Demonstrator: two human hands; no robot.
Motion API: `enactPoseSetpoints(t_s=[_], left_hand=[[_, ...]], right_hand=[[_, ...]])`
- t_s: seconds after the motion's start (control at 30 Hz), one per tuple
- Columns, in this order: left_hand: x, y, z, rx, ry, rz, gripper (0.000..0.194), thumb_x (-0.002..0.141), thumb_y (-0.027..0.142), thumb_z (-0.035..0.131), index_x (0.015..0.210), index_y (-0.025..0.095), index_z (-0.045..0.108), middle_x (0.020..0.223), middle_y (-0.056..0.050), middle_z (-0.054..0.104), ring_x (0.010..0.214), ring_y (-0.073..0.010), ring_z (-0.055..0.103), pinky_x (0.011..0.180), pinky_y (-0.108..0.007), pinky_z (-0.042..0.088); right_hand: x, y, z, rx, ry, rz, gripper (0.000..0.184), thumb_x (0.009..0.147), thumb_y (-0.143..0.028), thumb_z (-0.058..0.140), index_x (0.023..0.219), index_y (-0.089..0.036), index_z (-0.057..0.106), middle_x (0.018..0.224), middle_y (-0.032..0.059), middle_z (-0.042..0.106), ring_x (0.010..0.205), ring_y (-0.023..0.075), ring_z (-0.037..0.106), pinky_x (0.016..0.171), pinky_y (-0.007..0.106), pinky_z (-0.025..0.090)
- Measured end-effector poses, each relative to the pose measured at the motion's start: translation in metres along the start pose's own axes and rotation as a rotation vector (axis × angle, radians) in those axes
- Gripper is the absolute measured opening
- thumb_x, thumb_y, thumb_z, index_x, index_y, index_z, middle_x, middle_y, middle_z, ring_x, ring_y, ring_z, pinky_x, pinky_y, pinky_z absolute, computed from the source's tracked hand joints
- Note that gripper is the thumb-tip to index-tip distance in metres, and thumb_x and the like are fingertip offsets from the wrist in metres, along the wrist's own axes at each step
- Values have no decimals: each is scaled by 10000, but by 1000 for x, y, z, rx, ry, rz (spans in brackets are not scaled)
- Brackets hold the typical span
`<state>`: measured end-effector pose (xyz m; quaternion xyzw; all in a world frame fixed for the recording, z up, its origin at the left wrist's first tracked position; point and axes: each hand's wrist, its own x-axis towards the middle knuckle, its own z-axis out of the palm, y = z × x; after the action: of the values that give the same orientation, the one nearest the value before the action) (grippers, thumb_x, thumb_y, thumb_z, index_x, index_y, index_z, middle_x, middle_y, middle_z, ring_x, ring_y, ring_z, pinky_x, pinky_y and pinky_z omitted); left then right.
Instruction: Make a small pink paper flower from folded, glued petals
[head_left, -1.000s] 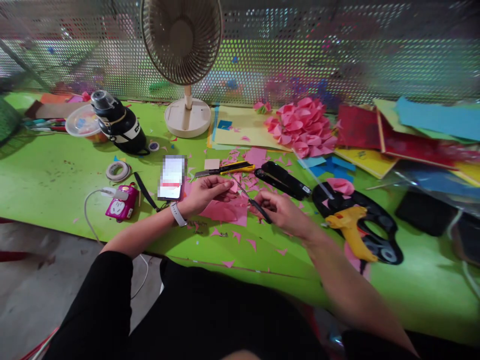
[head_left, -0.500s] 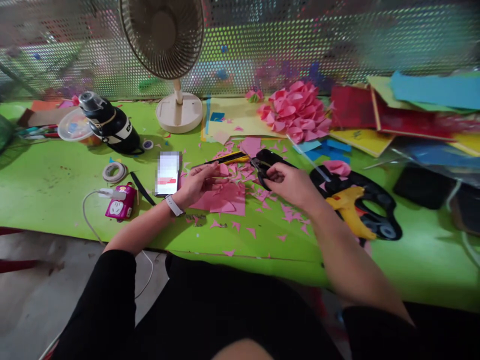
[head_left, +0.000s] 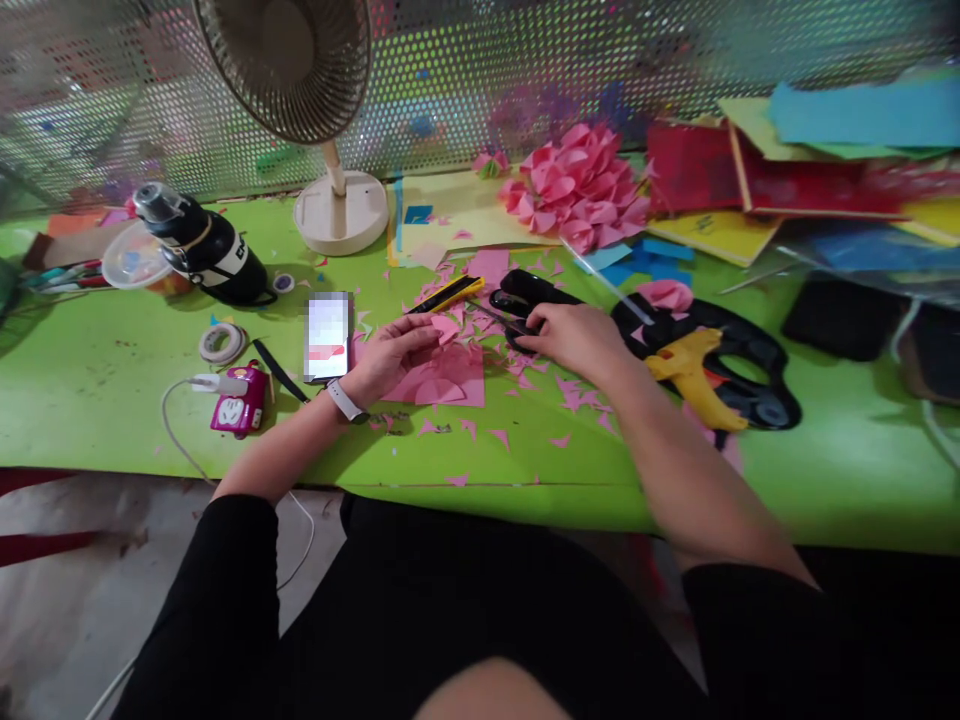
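My left hand (head_left: 394,355) is closed in a pinch on a small piece of pink paper (head_left: 444,328), just above a pink sheet (head_left: 450,380) lying on the green table (head_left: 112,360). My right hand (head_left: 574,340) rests on the table with its fingers curled on black-handled scissors (head_left: 510,318), whose blades point left towards the pink piece. Small pink paper offcuts (head_left: 577,395) lie scattered around both hands. A yellow utility knife (head_left: 448,294) lies just beyond my left hand.
A phone (head_left: 328,335) lies left of my left hand, with a pink power bank (head_left: 238,412), tape roll (head_left: 222,343) and black bottle (head_left: 202,250) further left. A fan (head_left: 300,100) stands behind. A yellow glue gun (head_left: 694,380), pink paper flowers (head_left: 577,190) and coloured sheets (head_left: 825,170) lie right.
My right hand has carried the scissors away from my left hand and lowered them onto the table further back. My left hand keeps its pinch on the pink piece. The view has shifted.
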<state>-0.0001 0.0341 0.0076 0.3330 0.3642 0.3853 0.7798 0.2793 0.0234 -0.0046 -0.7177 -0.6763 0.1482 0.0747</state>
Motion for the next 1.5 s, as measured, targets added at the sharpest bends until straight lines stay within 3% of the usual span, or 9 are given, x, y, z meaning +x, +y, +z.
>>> enactPoseSetpoints(t_s=[0.2, 0.37, 0.57, 0.77, 0.93, 1.17, 1.27, 1.37, 1.5], left_hand=[[-6, -9, 6, 143, -31, 177, 308, 688, 174, 861, 950, 149, 702, 930, -39, 783, 893, -140, 750, 874, -273, 588], [-13, -20, 16, 178, 15, 242, 337, 674, 257, 883, 948, 162, 711, 972, -50, 785, 912, -153, 746, 907, -303, 573], [-14, -20, 17, 133, -35, 186, 357, 674, 290, 882, 958, 170, 702, 877, -13, 762, 834, -110, 715, 884, -264, 544], [-18, 23, 4, 948, -99, 242, 349, 719, 388, 848, 943, 154, 717, 844, -62, 711, 732, -129, 615, 717, -258, 478], [-32, 13, -7, 1464, -133, 197, 311, 647, 405, 866, 692, 177, 659, 732, -45, 609, 674, -160, 534, 685, -278, 413], [-34, -1, -8, 1126, -214, 177, 208, 793, 340, 749, 790, 170, 631, 792, -48, 670, 660, -118, 587, 622, -245, 436], [-32, -4, -9, 811, -243, 98, 267, 776, 325, 784, 812, 159, 578, 784, -51, 682, 705, -123, 667, 645, -237, 494], [-31, -8, -13, 612, -236, -5, 324, 774, 319, 803, 926, 141, 581, 775, -54, 705, 714, -134, 708, 658, -240, 528], [-29, -11, -21, 571, -224, -52, 395, 762, 354, 820, 1042, 116, 675, 847, -69, 746, 703, -114, 695, 651, -217, 531]], right_hand=[[-18, -18, -14, 447, 72, -93, 245, 799, -475, 765, 826, -236, 717, 766, 52, 727, 659, 215, 641, 583, 332, 457], [-48, -66, -7, 1041, -218, -285, 380, 818, -545, 741, 1017, -223, 707, 974, 75, 755, 833, 208, 713, 747, 368, 595], [-51, -75, 3, 1166, -138, -227, 323, 824, -508, 739, 919, -208, 667, 815, 46, 737, 745, 181, 714, 729, 344, 608], [-51, -66, -8, 1040, -172, -204, 290, 814, -472, 742, 852, -201, 645, 753, 43, 707, 632, 158, 679, 593, 296, 576], [-48, -60, -9, 954, -222, -217, 288, 809, -473, 735, 853, -196, 669, 743, 43, 697, 599, 148, 653, 519, 271, 513], [-50, -57, -5, 839, -251, -280, 214, 843, -427, 686, 905, -226, 724, 808, 37, 704, 640, 161, 624, 523, 284, 480], [-56, -59, -8, 764, -123, -377, 136, 824, -381, 705, 830, -250, 743, 1076, 72, 710, 942, 241, 668, 787, 390, 557], [-59, -63, -7, 711, -133, -439, 123, 826, -361, 698, 779, -256, 741, 1308, 67, 647, 1224, 301, 586, 1038, 503, 466], [-60, -67, -1, 724, -289, -367, 139, 806, -368, 704, 752, -241, 722, 1271, 66, 682, 1099, 277, 648, 934, 453, 521]])
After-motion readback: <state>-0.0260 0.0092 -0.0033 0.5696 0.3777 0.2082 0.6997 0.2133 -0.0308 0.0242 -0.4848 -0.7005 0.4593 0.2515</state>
